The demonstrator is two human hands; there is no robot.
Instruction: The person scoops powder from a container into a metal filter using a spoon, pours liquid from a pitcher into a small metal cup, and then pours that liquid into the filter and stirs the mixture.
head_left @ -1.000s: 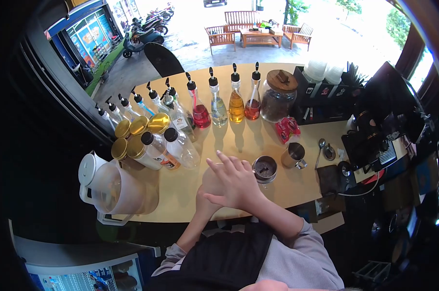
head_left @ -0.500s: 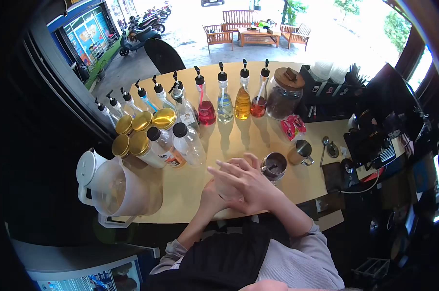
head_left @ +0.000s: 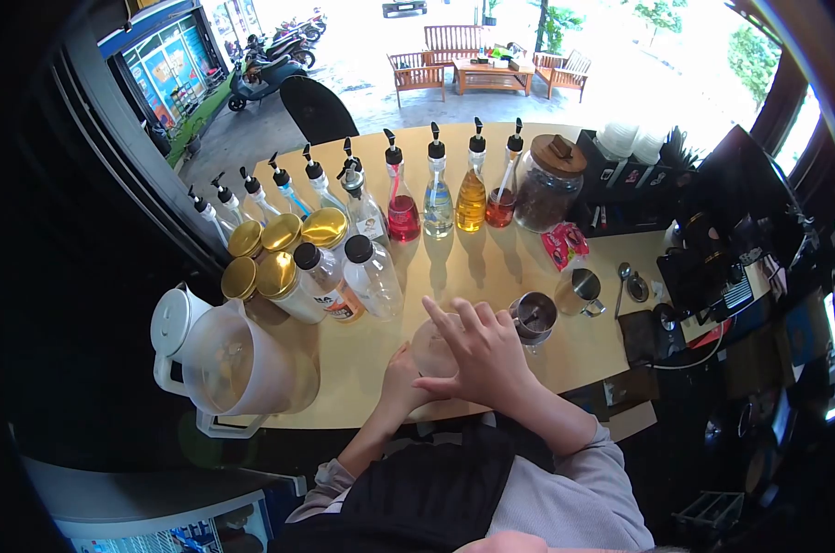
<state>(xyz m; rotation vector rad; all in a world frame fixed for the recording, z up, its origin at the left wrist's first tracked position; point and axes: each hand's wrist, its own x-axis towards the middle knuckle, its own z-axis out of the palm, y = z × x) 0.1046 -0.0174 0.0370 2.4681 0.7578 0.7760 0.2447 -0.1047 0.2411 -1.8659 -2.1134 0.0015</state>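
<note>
A clear, frosted-looking cup is held in front of my body, close over the near part of the counter. My left hand is wrapped round its near left side, the fingers partly hidden. My right hand lies across the cup's right side, fingers spread and raised, thumb stretched toward my left hand. Just beyond my right hand, a metal cup with dark contents sits on top of a clear glass. Right of it stands an empty-looking metal pitcher with a handle.
Pump-topped syrup bottles line the counter's far edge. Gold-lidded jars, two black-capped bottles and a large plastic pitcher stand left. A wooden-lidded jar, pink packet and spoon are right.
My right hand has opened out, its fingers spreading and lifting so more of the cup shows. My left hand stays at the cup. The whole view has shifted slightly.
</note>
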